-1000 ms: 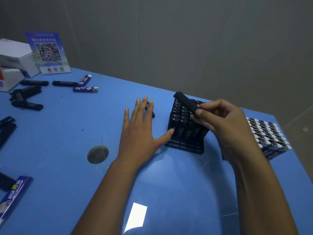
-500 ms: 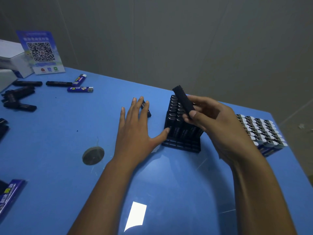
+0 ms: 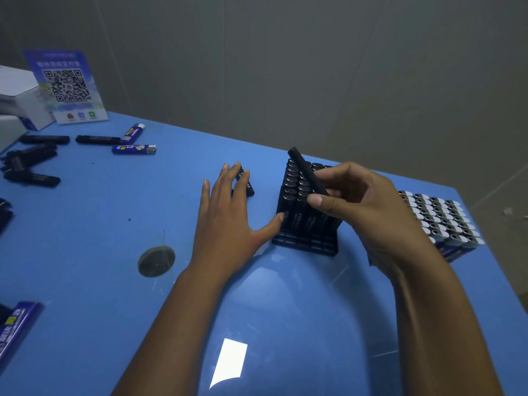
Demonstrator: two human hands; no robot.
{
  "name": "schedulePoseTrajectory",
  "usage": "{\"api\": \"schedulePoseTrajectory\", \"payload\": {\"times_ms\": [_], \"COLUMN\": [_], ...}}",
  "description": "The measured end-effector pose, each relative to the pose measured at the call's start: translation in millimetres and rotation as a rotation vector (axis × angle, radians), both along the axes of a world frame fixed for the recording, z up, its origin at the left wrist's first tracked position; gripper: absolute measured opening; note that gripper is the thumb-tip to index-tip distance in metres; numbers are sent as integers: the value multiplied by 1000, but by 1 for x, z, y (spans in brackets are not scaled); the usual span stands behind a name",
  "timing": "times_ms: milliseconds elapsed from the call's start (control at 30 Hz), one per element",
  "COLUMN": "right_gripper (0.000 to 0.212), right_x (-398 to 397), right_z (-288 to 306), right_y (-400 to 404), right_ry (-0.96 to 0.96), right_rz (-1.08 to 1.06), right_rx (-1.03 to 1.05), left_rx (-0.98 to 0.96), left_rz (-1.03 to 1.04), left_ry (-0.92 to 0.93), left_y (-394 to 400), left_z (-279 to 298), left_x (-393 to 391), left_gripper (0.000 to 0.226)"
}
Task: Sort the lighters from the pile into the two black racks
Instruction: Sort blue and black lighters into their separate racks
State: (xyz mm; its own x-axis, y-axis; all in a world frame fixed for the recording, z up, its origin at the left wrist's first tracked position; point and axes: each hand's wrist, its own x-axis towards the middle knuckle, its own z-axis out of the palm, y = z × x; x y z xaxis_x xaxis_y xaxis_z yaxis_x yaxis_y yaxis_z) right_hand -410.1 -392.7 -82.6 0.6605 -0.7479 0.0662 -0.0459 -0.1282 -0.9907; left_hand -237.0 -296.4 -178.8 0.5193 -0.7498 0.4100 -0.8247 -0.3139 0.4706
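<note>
Right hand [image 3: 368, 212] pinches black lighter [image 3: 307, 171] above rack [image 3: 304, 244]; left hand [image 3: 228, 221] flat beside.

Both forearms are bare to the frame edge, no sleeves showing. The left hand [image 3: 228, 224] and right hand [image 3: 368, 215] wear nothing.

Hidden and cut off

Right hand [image 3: 368, 210] covers the black lighter-filled rack's [image 3: 303, 212] far side; a loose black lighter [image 3: 248, 186] lies half-hidden beyond the left hand's fingertips [image 3: 237, 168].
</note>
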Motion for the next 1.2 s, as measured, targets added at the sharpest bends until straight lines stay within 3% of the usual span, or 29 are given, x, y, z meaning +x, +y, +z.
{"api": "schedulePoseTrajectory", "payload": {"times_ms": [333, 567, 867, 1033, 1133, 1200], "right_gripper": [12, 28, 20, 30, 53, 54], "right_x": [2, 1, -1, -3, -6, -6], "right_z": [-3, 0, -1, 0, -1, 1], "right_y": [-3, -4, -11, -8, -8, -6], "right_ry": [-95, -131, -178, -52, 149, 264], "right_rz": [-49, -106, -280, -241, -205, -222], "right_rx": [60, 45, 123, -23, -292, -450], "left_rx": [-12, -13, 44, 106, 144, 162], "left_rz": [0, 0, -44, -53, -51, -42], "left_ry": [6, 11, -26, -90, -105, -92], "left_y": [-1, 0, 0, 0, 1, 2], "left_z": [-2, -1, -3, -4, -3, -4], "left_x": [0, 1, 3, 0, -2, -2], "left_gripper": [93, 93, 100, 105, 105, 106]}}
